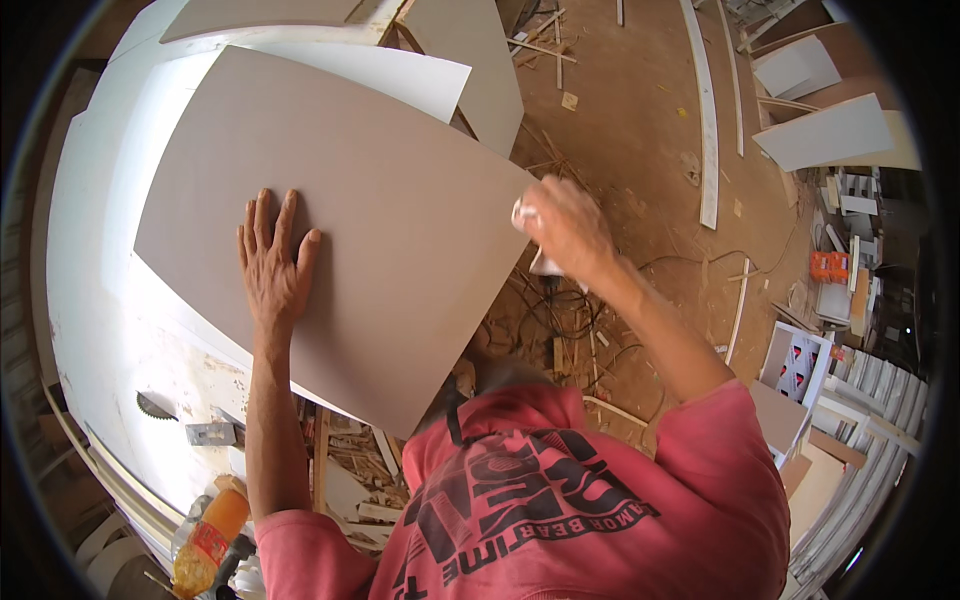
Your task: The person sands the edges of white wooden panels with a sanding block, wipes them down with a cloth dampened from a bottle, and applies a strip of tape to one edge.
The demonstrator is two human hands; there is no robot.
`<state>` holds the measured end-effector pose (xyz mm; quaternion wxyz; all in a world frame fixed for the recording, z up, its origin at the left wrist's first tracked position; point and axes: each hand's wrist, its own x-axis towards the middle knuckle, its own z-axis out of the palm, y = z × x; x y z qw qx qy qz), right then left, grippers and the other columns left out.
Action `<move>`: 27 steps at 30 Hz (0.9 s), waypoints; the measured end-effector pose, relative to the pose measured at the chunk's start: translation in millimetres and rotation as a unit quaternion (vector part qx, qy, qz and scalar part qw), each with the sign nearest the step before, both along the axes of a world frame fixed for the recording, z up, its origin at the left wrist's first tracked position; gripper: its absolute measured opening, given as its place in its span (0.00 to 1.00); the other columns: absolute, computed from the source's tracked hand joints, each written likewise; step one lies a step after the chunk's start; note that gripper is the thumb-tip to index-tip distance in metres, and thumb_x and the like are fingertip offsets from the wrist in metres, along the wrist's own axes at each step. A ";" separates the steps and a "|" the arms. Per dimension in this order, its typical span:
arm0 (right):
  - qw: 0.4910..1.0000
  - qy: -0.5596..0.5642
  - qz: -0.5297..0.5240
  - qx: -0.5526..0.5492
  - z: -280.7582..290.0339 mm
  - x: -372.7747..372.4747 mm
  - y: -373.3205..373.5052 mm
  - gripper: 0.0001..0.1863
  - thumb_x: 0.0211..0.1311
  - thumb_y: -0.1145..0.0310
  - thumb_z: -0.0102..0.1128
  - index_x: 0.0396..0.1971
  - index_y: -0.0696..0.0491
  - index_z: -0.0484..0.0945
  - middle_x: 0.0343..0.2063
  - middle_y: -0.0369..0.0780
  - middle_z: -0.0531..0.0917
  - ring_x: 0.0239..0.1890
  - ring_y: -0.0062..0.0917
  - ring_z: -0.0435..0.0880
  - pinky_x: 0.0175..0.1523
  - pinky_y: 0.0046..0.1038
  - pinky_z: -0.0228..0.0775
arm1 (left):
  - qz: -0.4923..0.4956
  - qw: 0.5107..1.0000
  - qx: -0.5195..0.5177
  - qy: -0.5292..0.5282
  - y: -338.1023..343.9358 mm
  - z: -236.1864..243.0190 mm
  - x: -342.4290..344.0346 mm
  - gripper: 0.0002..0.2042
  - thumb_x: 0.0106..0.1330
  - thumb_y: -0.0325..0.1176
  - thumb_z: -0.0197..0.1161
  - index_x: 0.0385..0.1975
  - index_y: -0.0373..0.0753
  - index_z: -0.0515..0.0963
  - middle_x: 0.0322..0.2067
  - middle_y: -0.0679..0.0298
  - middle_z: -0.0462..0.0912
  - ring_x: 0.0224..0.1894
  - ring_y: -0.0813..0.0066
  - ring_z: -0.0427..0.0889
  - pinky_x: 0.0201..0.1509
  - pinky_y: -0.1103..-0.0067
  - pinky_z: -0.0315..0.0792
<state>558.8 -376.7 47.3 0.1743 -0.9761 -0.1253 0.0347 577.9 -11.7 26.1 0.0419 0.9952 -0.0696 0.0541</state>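
A flat grey-brown panel (400, 200) lies before me at a slant, on top of white sheets. My left hand (275, 275) rests palm down on its left half, fingers spread. At the panel's right corner, my right hand (575, 230) is closed around a crumpled white cloth (545, 266). Part of the cloth pokes out by the fingertips and more hangs below the hand. Motion blurs the right hand somewhat, and whether the cloth touches the panel's edge I cannot tell.
Under the panel, a white work surface (85, 240) carries a round saw blade (156, 405) and a bottle of orange liquid (212, 540). Wood strips, offcuts and black cables (560, 310) litter the brown floor (620, 120). White boards (830, 135) lean at the right.
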 end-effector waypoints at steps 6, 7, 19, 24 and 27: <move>0.998 0.050 -0.022 -0.036 -1.5 -32.0 17.0 0.10 0.61 0.66 0.56 0.40 0.54 0.72 0.39 0.42 0.76 0.44 0.38 0.76 0.49 0.41 0.70 | -0.006 1.000 -0.009 -0.021 1.5 -2.4 -0.8 0.28 0.69 0.59 0.43 0.66 0.56 0.62 0.70 0.63 0.54 0.73 0.64 0.47 0.76 0.66 0.39; 0.998 0.051 -0.041 -0.024 -0.3 -34.4 18.0 0.10 0.61 0.66 0.56 0.40 0.54 0.72 0.39 0.42 0.76 0.44 0.38 0.76 0.49 0.40 0.70 | -0.007 1.000 -0.012 -0.023 0.7 -3.9 -1.9 0.28 0.69 0.59 0.43 0.66 0.56 0.62 0.69 0.62 0.54 0.73 0.64 0.47 0.76 0.66 0.39; 0.993 -0.011 -0.114 -0.022 3.1 -42.7 42.9 0.08 0.60 0.66 0.56 0.36 0.52 0.74 0.36 0.40 0.77 0.42 0.38 0.77 0.47 0.40 0.70 | -0.028 0.998 -0.022 -0.059 2.2 -10.4 1.6 0.28 0.70 0.60 0.41 0.67 0.56 0.61 0.69 0.60 0.55 0.72 0.61 0.48 0.74 0.62 0.42; 0.998 0.024 -0.054 0.004 0.1 -82.5 74.0 0.08 0.60 0.65 0.54 0.35 0.53 0.72 0.36 0.43 0.78 0.42 0.41 0.77 0.47 0.42 0.70 | -0.021 0.997 -0.025 -0.066 9.8 -16.6 -2.4 0.28 0.70 0.60 0.41 0.67 0.56 0.61 0.69 0.60 0.55 0.72 0.60 0.48 0.74 0.62 0.43; 0.993 0.036 -0.110 -0.028 9.3 -56.0 41.4 0.10 0.60 0.64 0.55 0.38 0.52 0.71 0.38 0.42 0.77 0.43 0.41 0.77 0.48 0.42 0.69 | -0.028 0.997 -0.036 -0.065 3.8 -13.8 -3.4 0.28 0.69 0.60 0.41 0.67 0.56 0.61 0.69 0.59 0.55 0.72 0.60 0.49 0.74 0.62 0.43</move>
